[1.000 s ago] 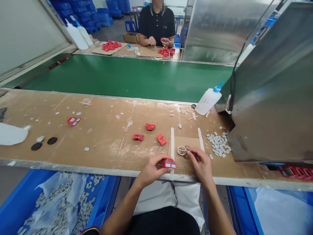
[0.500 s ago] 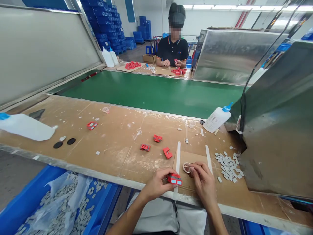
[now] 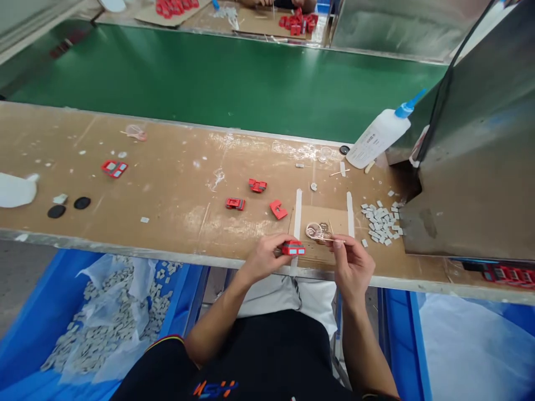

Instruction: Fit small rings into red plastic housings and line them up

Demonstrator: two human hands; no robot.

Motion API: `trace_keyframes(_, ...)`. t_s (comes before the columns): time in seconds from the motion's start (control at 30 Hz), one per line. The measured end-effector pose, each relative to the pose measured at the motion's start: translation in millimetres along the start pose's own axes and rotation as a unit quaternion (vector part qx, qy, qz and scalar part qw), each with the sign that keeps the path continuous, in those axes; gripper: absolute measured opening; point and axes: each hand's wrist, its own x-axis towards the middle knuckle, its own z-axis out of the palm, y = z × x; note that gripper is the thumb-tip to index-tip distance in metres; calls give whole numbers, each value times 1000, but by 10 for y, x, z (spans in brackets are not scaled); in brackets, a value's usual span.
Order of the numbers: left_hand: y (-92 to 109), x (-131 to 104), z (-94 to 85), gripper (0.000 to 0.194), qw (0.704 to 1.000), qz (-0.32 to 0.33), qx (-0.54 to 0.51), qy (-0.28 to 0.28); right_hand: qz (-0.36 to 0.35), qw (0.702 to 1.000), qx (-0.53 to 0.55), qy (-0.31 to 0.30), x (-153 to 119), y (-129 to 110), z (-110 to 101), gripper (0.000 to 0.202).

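My left hand (image 3: 264, 259) is closed on a small red plastic part (image 3: 293, 248) with a grey band and two pale blue rectangles, held over the table's front edge. Pinched between thumb and fingers of my right hand (image 3: 353, 266) is a thin stick (image 3: 328, 240), its tip pointing left. Just beyond that tip lies a small round dish (image 3: 307, 231) on a cardboard piece between two strips of white tape (image 3: 350, 214). Three more red parts, among them a notched one (image 3: 278, 210), rest on the table left of the tape.
Small grey tiles (image 3: 382, 224) lie heaped at right, beside a metal housing (image 3: 468, 167). A white bottle with blue nozzle (image 3: 378, 136) leans near the green belt (image 3: 225, 83). Blue bins (image 3: 184, 289) stand below the table. Across the belt, a person's hands are near red parts (image 3: 297, 22).
The view has tilted down. My right hand has drawn back from the round dish, and the stick shows more clearly. My left hand still holds the red part.
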Motion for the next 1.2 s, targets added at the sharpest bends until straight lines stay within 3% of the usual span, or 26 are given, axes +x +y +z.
trace_keyframes(0.3, 29, -26, 4, 28, 999, -18, -27, -3, -88, 991, -44, -92, -67, -112, 99, 18)
trace_keyframes(0.67, 43, -16, -10, 25, 1000, -17, -11, -9, -162, 974, -71, -139, -30, -142, 134, 19)
trace_keyframes(0.93, 30, -29, -15, 25, 1000, 4, -3, -7, -165, 973, -70, -147, 9, -168, 161, 19)
trace_keyframes(1.03, 19, -32, -16, 27, 1000, 9, 1, -2, -141, 981, -39, -125, 36, -144, 98, 15)
trace_keyframes(1.2, 10, -30, -18, 26, 1000, 14, -3, 0, -118, 990, -74, -4, 179, 6, -13, 16)
